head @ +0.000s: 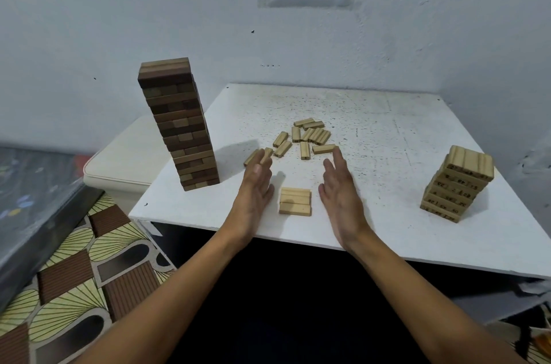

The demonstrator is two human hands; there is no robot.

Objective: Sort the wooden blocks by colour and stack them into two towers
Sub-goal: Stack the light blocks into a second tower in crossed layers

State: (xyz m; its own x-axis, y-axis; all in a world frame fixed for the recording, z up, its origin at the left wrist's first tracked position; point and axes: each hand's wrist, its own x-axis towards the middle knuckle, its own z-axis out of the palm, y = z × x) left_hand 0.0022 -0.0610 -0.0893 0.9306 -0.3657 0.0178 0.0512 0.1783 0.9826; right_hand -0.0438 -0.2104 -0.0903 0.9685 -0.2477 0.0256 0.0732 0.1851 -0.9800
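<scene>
A tall dark-brown block tower [179,125] stands at the left of the white table [387,131]. The left hand [255,184] and right hand [340,187], fingers straight and holding nothing, flank a row of three light blocks [295,201]. Loose light blocks [304,138] lie scattered beyond. A short light block tower [457,183] stands far right.

Printed dark numerals appear on the side faces of the light wooden blocks in the light block tower [457,183], located at 3 o'clock on the white table [387,131]. Legible values are limited: "48" and "23" can be made out on the middle layers, while the remaining digits are too small or blurred to read. No other readable text is visible.
</scene>
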